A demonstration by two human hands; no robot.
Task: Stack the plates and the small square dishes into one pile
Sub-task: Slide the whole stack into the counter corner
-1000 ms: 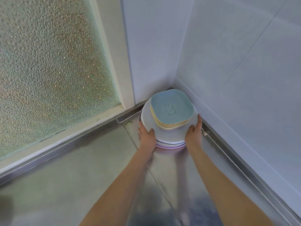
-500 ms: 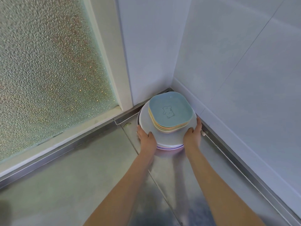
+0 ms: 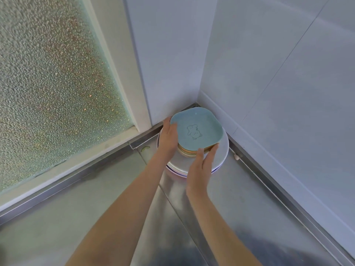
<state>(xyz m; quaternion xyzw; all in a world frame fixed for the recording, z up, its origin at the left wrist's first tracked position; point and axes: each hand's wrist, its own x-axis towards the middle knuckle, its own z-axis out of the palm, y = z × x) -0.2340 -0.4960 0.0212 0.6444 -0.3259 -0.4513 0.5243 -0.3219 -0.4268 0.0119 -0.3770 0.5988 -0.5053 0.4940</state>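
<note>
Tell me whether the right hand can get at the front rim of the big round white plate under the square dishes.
Probably yes. The right hand already hovers over the front of the round white plate, and nothing lies between them; the pile of small square dishes sits further back.

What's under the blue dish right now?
Under the blue dish sit more square dishes, only their pale edges showing, on a stack of round plates. How many there are, and what lies beneath the plates, is covered. Left hand and right hand flank the dishes.
</note>
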